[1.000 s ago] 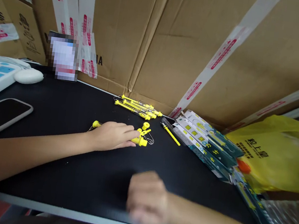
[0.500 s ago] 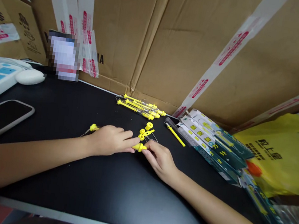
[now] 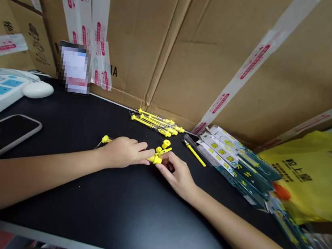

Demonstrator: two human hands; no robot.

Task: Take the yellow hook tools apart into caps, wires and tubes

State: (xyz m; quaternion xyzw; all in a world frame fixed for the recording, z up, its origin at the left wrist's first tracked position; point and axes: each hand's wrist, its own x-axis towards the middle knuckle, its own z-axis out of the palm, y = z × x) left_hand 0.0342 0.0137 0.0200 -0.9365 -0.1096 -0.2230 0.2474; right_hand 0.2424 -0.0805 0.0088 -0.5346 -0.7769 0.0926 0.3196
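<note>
Left hand clamped around slim yellow-ended tube, low over or on matte black surface. Right hand curled at tube's right end, can't tell if gripping; small yellow plastic ring just beyond.

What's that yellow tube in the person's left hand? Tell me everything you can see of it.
The yellow tube is slim and looks like plastic, with a yellow collar at one end and a thin metal wire sticking out beyond it. It lies lengthwise at or just above the black tabletop, slanting slightly down to the right in view. The left hand grips and hides its middle. The right hand is close to the other end; touching or not is unclear.
</note>
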